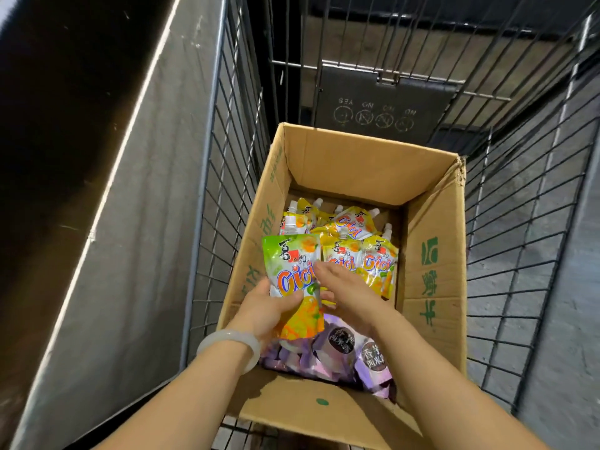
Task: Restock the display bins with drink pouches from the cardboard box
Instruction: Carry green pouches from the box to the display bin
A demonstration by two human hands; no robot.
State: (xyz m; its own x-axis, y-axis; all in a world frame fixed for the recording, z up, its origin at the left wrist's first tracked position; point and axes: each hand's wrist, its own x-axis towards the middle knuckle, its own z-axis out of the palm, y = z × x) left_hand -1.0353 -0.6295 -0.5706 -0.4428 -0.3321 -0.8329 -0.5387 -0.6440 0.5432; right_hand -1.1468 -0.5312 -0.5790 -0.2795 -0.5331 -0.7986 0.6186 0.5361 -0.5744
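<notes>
Left hand point(272, 311) grips one green-and-orange pouch point(293, 284) by its lower half, lifted above the stock inside the box point(431, 254), presumably so that it can be carried out to a bin; no bin is in view. Right hand point(347, 287) lies flat with straight fingers on the yellow pouches point(367, 254), grasping nothing, likely to gather the next ones. Pouch fronts read "Cici"; purple pouches point(367, 358) nearest the person carry Chinese characters, and the cart point(519, 222) panel shows reversed "YES" and "NO" marks.

Wire cart point(227, 177) carries open cardboard box point(431, 254); box floor holds drink pouches point(354, 235).
</notes>
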